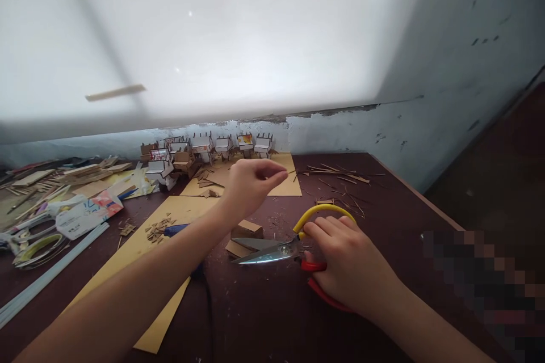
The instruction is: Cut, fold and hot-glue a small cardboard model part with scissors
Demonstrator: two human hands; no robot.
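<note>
My right hand [344, 255] grips a large pair of scissors [268, 252] with one yellow and one red handle. Its blades point left and stand slightly apart, in front of some small stacked cardboard pieces [249, 229]. Raised over the middle of the table, my left hand [255, 178] has thumb and fingers pinched together. Whatever is between the fingertips is too small to make out. Thin dark strips [336, 171] lie to the right, beyond the fingertips. Behind the left forearm a blue tool [175, 229] shows in part, with a dark cord running toward me.
Small cardboard models [202, 146] stand in a row by the wall. Yellow card sheets [166, 295] cover part of the dark table, with cardboard bits [159, 228] on one. A tape roll [38, 249], pale sticks [55, 272] and wooden scraps [85, 173] crowd the left.
</note>
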